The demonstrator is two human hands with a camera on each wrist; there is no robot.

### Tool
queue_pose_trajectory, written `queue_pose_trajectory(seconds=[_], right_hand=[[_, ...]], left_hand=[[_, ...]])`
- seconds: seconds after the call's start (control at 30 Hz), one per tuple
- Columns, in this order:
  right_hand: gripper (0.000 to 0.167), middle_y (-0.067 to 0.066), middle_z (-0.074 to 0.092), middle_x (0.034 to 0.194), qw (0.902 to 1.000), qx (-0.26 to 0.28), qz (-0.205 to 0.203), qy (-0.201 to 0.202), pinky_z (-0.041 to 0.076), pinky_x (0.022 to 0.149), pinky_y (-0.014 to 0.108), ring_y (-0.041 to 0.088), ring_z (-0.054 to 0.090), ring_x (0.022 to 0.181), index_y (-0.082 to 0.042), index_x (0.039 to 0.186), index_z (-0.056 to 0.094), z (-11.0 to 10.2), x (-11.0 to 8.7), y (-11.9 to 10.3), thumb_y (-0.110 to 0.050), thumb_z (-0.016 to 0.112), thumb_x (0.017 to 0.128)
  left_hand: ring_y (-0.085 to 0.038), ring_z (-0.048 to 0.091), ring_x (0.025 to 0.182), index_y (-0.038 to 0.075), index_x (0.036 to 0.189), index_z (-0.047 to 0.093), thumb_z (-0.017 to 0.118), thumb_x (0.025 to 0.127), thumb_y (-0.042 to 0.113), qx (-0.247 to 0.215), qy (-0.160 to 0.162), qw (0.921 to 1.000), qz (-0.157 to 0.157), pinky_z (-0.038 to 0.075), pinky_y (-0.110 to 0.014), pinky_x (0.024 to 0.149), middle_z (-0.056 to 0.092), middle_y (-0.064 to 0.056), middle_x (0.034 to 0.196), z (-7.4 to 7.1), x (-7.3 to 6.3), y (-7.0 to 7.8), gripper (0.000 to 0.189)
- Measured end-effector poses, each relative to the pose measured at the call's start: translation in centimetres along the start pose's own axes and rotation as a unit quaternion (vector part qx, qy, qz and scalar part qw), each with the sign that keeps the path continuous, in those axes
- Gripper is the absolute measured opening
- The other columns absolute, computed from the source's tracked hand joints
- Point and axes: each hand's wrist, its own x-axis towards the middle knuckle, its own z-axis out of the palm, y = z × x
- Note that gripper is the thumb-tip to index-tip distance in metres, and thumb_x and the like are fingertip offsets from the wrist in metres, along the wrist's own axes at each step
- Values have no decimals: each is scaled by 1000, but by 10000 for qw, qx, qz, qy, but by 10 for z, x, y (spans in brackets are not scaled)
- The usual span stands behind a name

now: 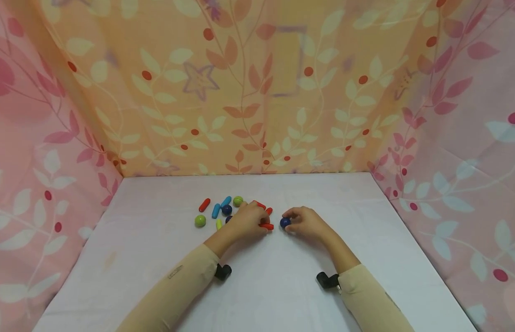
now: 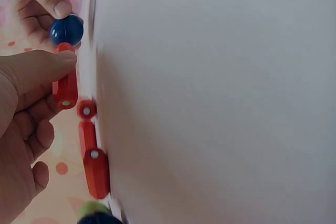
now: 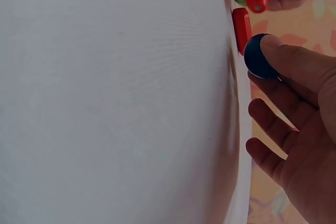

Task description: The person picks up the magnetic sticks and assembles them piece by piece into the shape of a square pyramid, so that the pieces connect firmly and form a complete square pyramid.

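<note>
The left hand [image 1: 250, 220] pinches a red faceted rod [image 1: 267, 226]; at the rod's three o'clock, the right hand [image 1: 308, 223] pinches a glossy dark-blue ball [image 1: 285, 223]; this round ball could perhaps slip, if pushed off-centre.

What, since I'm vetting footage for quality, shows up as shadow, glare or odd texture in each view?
Head view: soft light, faint shadows by the left hand and right hand; left wrist view: brownish shading on the white cloth, small glints on the blue ball; right wrist view: rather dim, fine ripple lines on the cloth.
</note>
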Motion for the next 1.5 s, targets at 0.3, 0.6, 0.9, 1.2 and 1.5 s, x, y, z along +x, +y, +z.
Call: queue_pose_trajectory(seconds=[0.3,0.6,0.9,1.2,1.5], right_hand=[[32,-2,69,105,9996,-41,-262,-69,47,95,44,20,59,103,-21,112,75,3,-6,-1,-20,86,82],[32,-2,68,105,9997,32,-206,-110,47,92,41,19,58,100,-21,110,76,4,-7,0,-23,87,81],[32,-3,69,104,9998,23,-192,-43,47,92,40,17,59,99,-22,111,76,6,-8,3,-23,87,82],[33,-4,68,104,9998,133,117,-57,47,91,40,18,58,98,-26,113,75,9,-9,6,-25,87,83],[33,-4,68,107,9992,187,357,21,49,95,43,19,59,101,-27,113,75,10,-10,6,-23,87,83]], left_hand=[[-14,49,91,25,96,78,83,85,34,48,-28,9998,192,34,-40,91,60,14,76,10,16,9,14],[-14,50,95,25,101,79,83,86,37,89,-104,9998,167,36,-41,93,61,13,81,12,16,10,20],[-16,52,106,23,110,78,83,86,35,-164,161,9996,-143,38,-40,93,70,10,98,-2,1,5,27],[-22,54,109,20,116,76,84,86,31,-104,1009,9922,-720,41,-45,91,71,4,110,-29,-40,-16,33],[-26,54,105,18,116,75,86,82,31,-183,1167,9819,-1479,39,-50,90,70,-4,114,-32,-66,-48,38]])
